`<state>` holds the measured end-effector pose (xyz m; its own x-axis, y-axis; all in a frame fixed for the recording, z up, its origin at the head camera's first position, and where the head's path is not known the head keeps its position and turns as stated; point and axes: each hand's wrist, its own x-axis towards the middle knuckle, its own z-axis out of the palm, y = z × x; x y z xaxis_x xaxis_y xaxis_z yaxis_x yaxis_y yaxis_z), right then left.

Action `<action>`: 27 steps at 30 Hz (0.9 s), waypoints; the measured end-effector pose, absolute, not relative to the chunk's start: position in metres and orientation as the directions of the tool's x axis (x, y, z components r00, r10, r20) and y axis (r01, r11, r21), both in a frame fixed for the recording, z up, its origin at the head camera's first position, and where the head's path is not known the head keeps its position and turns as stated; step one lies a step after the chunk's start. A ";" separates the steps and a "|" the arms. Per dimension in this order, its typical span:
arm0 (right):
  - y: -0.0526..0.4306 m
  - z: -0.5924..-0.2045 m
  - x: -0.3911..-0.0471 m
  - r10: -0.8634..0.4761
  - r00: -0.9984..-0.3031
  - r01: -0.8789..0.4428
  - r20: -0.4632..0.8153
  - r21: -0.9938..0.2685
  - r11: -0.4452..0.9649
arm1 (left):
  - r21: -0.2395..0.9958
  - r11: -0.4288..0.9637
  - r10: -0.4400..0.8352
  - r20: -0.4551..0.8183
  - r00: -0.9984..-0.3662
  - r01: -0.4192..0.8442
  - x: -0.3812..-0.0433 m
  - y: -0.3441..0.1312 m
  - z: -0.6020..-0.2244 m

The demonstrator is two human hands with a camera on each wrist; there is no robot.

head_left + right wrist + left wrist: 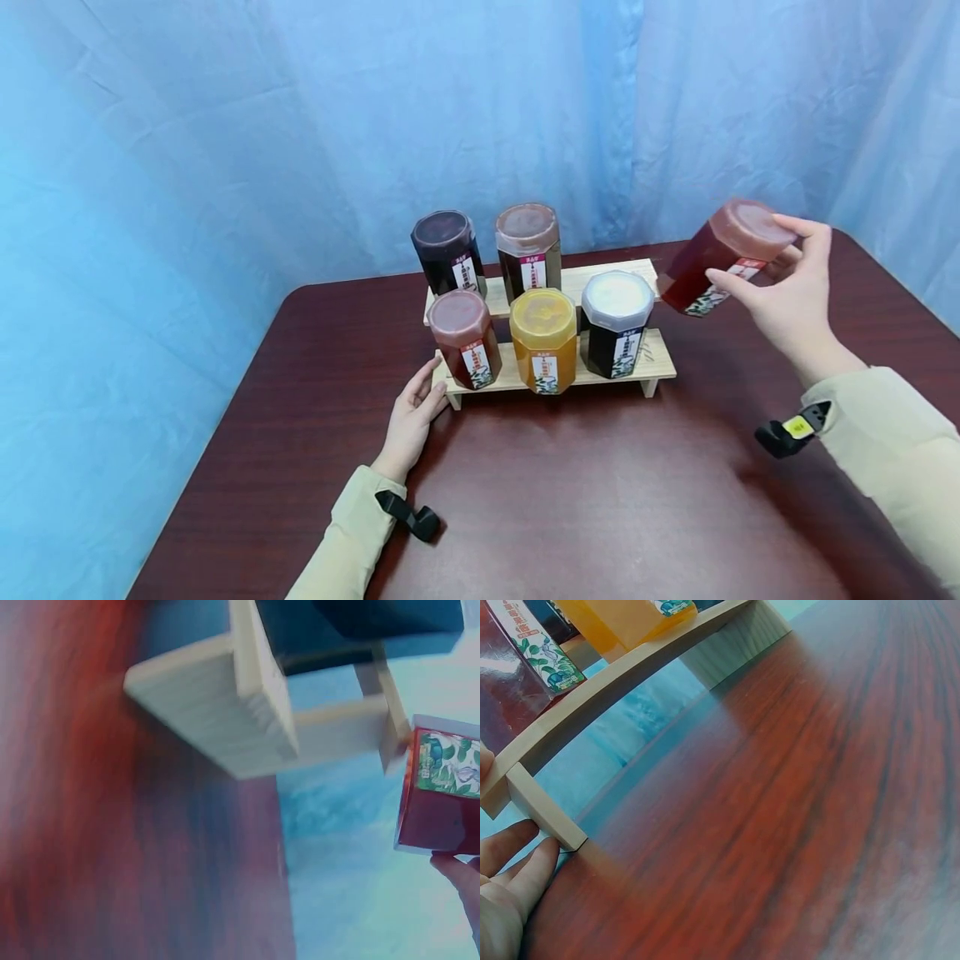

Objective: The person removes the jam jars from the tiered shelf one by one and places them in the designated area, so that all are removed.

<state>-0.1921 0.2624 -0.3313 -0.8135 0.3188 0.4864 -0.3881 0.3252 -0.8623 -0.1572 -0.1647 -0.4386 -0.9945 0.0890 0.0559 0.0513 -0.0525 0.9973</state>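
My right hand (798,292) grips a dark red octagonal jar (697,258) by its upper part, thumb on the near side. The jar is tilted, its lower end beside the right end of the upper shelf (585,279). In the right wrist view, this labelled jar (439,821) is at the right edge, partly cut off. My left hand (411,417) holds the left end of the two-tier wooden rack (513,379). Its fingertips touch the end of the lower board and the rack leg (547,806) in the left wrist view.
The lower shelf bears a reddish jar (476,362), a yellow jar (551,367) and a dark, white-topped jar (618,346). Behind them stand a black jar (442,262) and a brown jar (528,246). A blue curtain (450,100) hangs behind the dark red table (570,500).
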 end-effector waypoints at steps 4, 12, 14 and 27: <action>0.281 -0.338 -0.184 0.318 -0.836 -0.323 0.447 -0.870 0.373 | 0.998 -0.030 0.084 0.059 -0.995 0.057 -0.158 -0.167 -0.439; 0.310 -0.355 -0.169 0.273 -0.875 -0.244 0.399 -0.852 0.464 | 0.997 -0.029 0.086 0.068 -0.994 0.065 -0.157 -0.165 -0.438; 0.315 -0.359 -0.166 0.279 -0.876 -0.216 0.393 -0.838 0.501 | 0.997 -0.029 0.090 0.067 -0.994 0.065 -0.157 -0.164 -0.438; 0.340 -0.374 -0.156 0.282 -0.888 -0.116 0.362 -0.771 0.626 | 0.998 -0.044 0.085 0.041 -0.996 0.038 -0.157 -0.165 -0.437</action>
<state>-0.1564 0.3401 -0.3739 -0.8883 0.2820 0.3625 -0.1157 0.6264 -0.7709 -0.1566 -0.1649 -0.4371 -0.9955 0.0852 0.0412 0.0376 -0.0441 0.9983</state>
